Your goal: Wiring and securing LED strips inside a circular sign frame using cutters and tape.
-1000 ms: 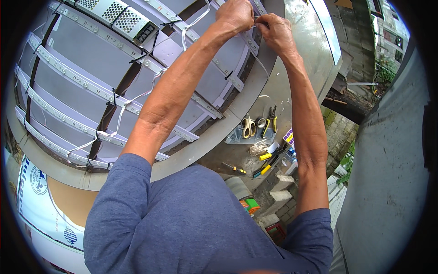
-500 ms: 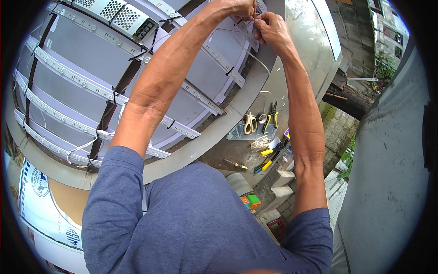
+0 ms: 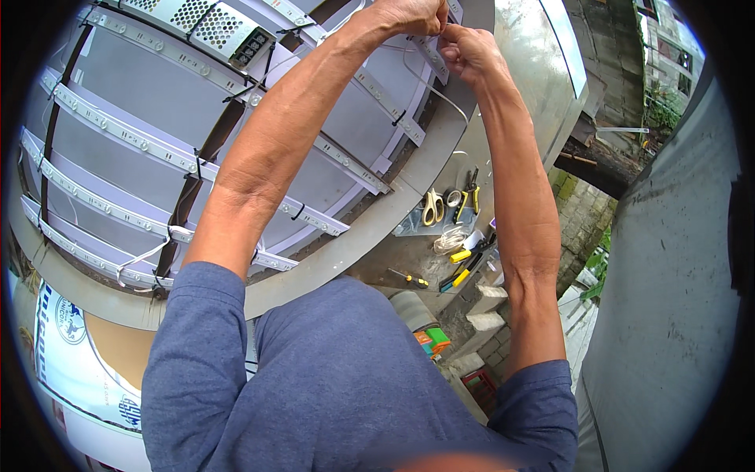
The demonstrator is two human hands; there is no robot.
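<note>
At the far upper edge my left hand (image 3: 414,16) is closed, fingertips pinched together. My right hand (image 3: 473,55) is closed too, its thumb and forefinger meeting the left fingertips. What they pinch is too small to make out. Beneath them ends a white LED strip (image 3: 429,57) with clear lenses. A thin white wire (image 3: 440,96) curves close by over the frame's rim. More LED strips (image 3: 145,147) cross the large round metal frame (image 3: 377,224), fastened with black cable ties. A perforated metal power supply (image 3: 216,30) sits at the upper left, with a black terminal block.
Right of the frame's rim lie scissors (image 3: 433,208), a tape roll (image 3: 453,198), yellow-black pliers (image 3: 469,197), coiled white wire (image 3: 450,241) and a screwdriver (image 3: 408,278). A printed carton (image 3: 59,346) stands lower left. A grey sheet (image 3: 668,275) hangs at the right.
My right fingers have closed in more tightly against the left fingertips. Both hands stay at nearly the same spot, and the view has shifted slightly.
</note>
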